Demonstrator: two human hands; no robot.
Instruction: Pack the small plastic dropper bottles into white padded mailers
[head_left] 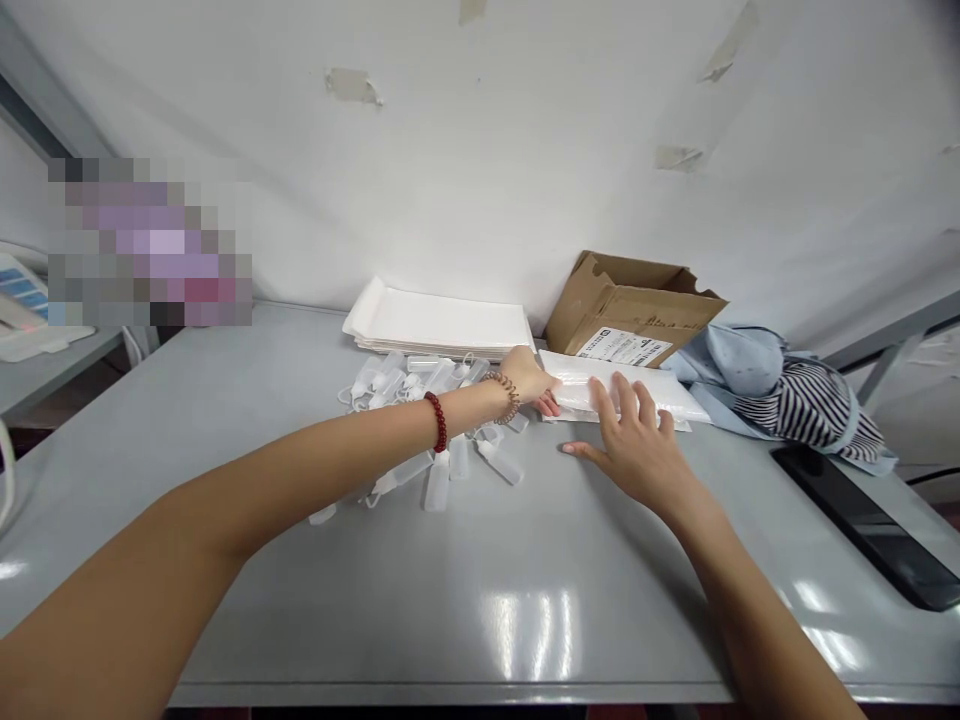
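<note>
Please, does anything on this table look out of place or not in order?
The small plastic bottles look odd: they lie in a loose, tangled heap on the grey table, while the white sheets behind them are stacked neatly.

1 L hand [531, 378], 1 R hand [630, 440]. On L arm: 1 red bead bracelet [436, 421], 1 coil bracelet [508, 397]. 10+ small plastic bottles [442, 480] at 12 o'clock, exact no. unclear. 1 white pack [637, 388], 1 cardboard box [630, 310], both approx 1 o'clock. 1 black device [862, 525] at 3 o'clock.
</note>
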